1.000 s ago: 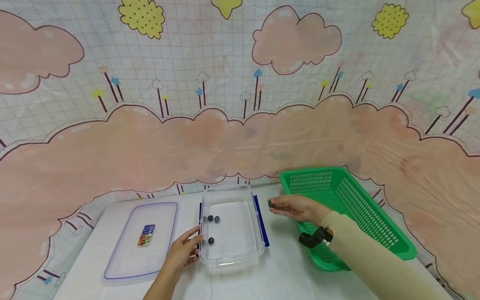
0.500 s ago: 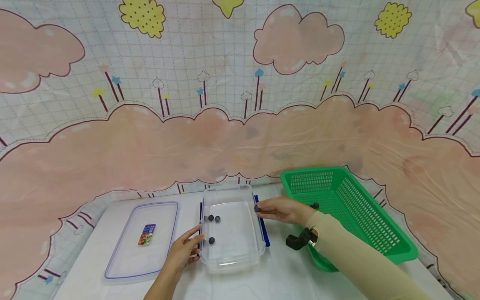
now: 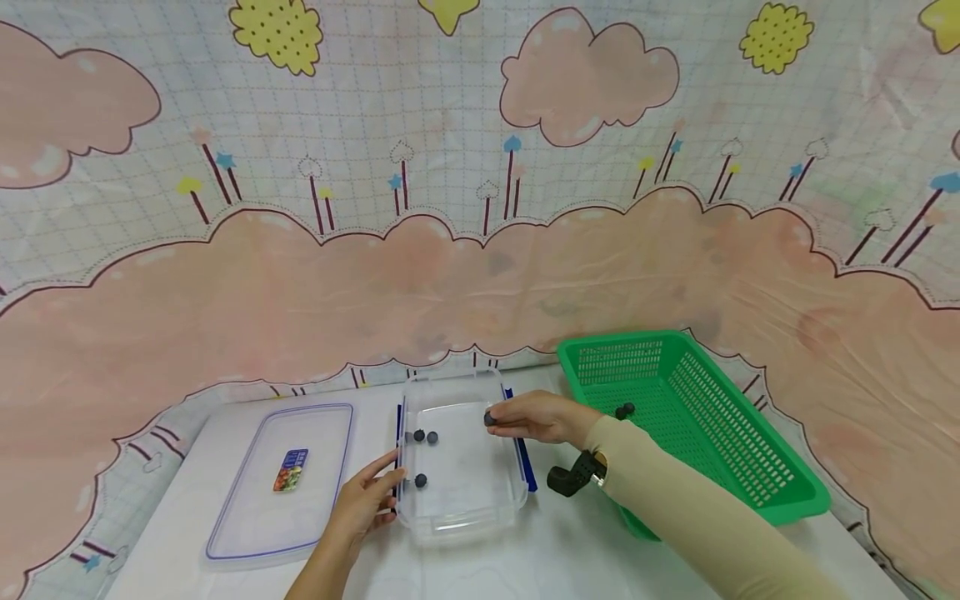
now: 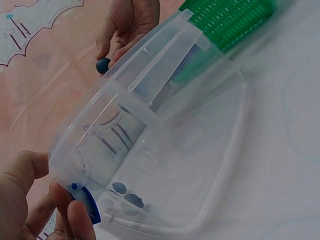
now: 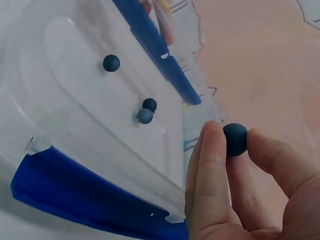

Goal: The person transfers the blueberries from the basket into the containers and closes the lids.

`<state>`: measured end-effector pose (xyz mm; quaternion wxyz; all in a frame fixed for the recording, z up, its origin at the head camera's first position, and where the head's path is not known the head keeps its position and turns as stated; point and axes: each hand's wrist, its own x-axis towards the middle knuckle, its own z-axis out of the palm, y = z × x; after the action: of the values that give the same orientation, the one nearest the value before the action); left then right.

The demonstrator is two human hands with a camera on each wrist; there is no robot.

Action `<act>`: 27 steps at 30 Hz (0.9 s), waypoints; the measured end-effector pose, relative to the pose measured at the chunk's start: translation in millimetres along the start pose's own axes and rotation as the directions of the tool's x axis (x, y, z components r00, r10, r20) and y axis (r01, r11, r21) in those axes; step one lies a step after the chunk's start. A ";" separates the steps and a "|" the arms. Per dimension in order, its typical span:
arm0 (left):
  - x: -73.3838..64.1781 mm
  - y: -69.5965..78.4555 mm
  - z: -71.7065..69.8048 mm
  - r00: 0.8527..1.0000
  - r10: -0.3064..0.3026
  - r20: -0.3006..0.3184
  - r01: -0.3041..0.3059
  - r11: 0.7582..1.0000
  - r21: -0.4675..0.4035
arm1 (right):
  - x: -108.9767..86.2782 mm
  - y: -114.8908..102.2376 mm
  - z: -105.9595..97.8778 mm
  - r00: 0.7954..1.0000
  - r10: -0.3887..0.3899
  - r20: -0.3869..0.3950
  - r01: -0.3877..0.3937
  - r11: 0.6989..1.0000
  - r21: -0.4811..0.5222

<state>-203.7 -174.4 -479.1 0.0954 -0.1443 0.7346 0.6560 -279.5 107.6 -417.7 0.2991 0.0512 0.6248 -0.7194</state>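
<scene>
Over the right part of a clear plastic box, my right hand pinches a dark blueberry between thumb and fingertips. Two blueberries lie close together near the box's left wall, and another blueberry sits nearer the front. My left hand holds the box's left edge, its fingers around a blue latch in the left wrist view. The second blue latch hangs unfastened along the right side.
A clear lid with a blue-violet rim and a printed label lies left of the box. On the right stands a green perforated basket with a couple of blueberries visible; my sleeve hides part of it. A patterned cloth rises behind.
My right hand has moved left with the blueberry, from beside the basket to over the box. Blueberries in the basket have come into view behind my arm. The left hand keeps its place.
</scene>
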 end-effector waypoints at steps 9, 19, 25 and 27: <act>0.5 0.2 -0.4 1.000 -0.013 0.009 0.013 1.000 -0.006 | 10.3 -1.0 14.9 0.999 0.021 -0.050 -0.024 0.998 -0.054; -0.2 0.4 0.2 1.000 -0.008 0.005 0.008 1.000 -0.020 | 24.4 1.7 37.7 0.998 0.053 -0.029 -0.056 0.991 -0.125; 0.0 0.1 -0.2 1.000 -0.005 0.005 0.005 1.000 -0.016 | 32.0 6.4 53.3 0.995 0.084 -0.051 -0.093 0.973 -0.212; 0.5 0.0 -0.2 1.000 -0.006 0.005 0.006 1.000 -0.016 | 35.8 8.7 55.9 0.993 0.094 -0.067 -0.107 0.968 -0.229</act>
<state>-204.1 -174.6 -479.2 0.0981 -0.1457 0.7288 0.6618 -287.6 42.2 -429.3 0.3217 0.0673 0.7092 -0.6237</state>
